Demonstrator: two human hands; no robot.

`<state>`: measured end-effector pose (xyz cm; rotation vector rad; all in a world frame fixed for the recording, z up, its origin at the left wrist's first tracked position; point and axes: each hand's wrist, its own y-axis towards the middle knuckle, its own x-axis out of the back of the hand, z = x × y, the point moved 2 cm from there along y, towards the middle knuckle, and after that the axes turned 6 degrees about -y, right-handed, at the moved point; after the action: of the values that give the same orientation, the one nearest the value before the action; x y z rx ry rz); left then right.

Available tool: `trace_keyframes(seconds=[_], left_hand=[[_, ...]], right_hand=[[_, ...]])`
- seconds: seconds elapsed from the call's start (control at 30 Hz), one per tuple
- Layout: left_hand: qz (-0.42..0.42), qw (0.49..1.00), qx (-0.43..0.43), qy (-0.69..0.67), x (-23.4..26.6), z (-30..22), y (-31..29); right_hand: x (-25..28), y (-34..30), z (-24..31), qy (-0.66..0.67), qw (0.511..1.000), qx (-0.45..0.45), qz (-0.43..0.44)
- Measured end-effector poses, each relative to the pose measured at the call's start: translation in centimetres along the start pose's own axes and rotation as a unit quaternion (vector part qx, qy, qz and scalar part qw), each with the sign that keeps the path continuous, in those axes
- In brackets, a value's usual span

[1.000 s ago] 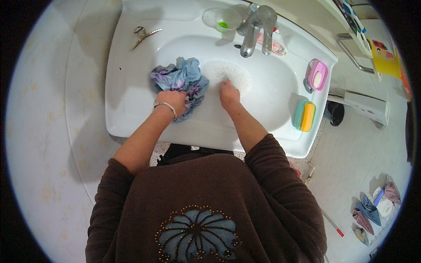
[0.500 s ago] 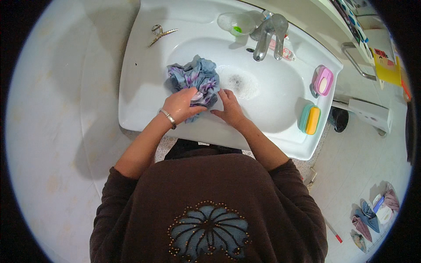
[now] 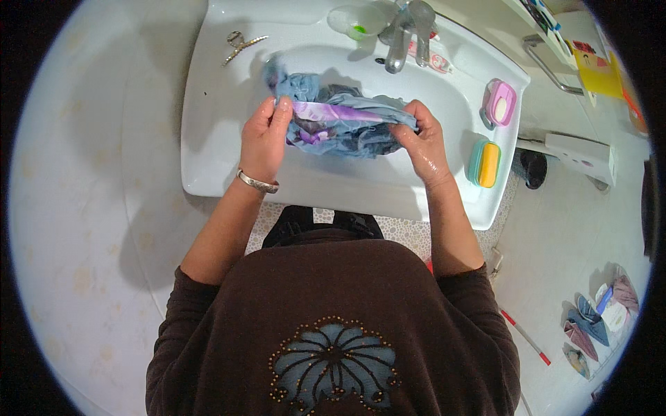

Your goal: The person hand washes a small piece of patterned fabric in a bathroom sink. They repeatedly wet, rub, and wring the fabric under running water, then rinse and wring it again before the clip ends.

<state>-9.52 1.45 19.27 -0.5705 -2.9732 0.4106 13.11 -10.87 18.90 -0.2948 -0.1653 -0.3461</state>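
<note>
A wet blue-grey cloth with purple and white patches (image 3: 340, 114) is stretched sideways over the basin of a white washbasin (image 3: 222, 132). My left hand (image 3: 267, 135), with a silver bangle at the wrist, pinches the cloth's left part between thumb and fingers. At the other end my right hand (image 3: 424, 145) grips the cloth, its thumb on the near side; the skin glistens with water. Folds of the cloth hang between and below both hands. Just what garment it is cannot be made out. The cloth hides the drain and much of the basin.
A metal tap (image 3: 409, 38) rises at the back, beside a clear cup (image 3: 354, 21) with something green. A hair claw clip (image 3: 243, 47) lies at the back left. On the right rim sit a pink soap dish (image 3: 501, 102) and a teal dish with a yellow bar (image 3: 489, 165).
The bunched cloth has been spread out to the right between my hands. My right hand has moved right and closed on it; my left hand has shifted slightly left and up.
</note>
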Motion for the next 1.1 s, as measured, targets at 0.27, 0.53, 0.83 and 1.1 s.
trace_keyframes(seconds=[0.27, 0.53, 0.83, 1.1], left_hand=[[0.026, 0.956, 0.013, -0.291, -2.2, 0.0, -2.4], [0.057, 0.922, 0.024, -0.381, -2.4, -4.1, -3.3], [0.058, 0.868, -0.118, 0.479, 2.6, 2.5, 3.2], [0.353, 0.916, -0.102, 0.163, -8.8, 9.7, 6.1]], right_hand=[[-1.2, -1.0, -8.2, -0.421, 0.902, 0.092, 0.014], [-9.5, 0.7, -9.8, -0.315, 0.937, 0.151, 0.030], [-2.2, -4.7, -6.0, -0.146, 0.989, -0.021, 0.023], [1.4, -6.8, -2.8, 0.323, 0.944, 0.008, -0.072]])
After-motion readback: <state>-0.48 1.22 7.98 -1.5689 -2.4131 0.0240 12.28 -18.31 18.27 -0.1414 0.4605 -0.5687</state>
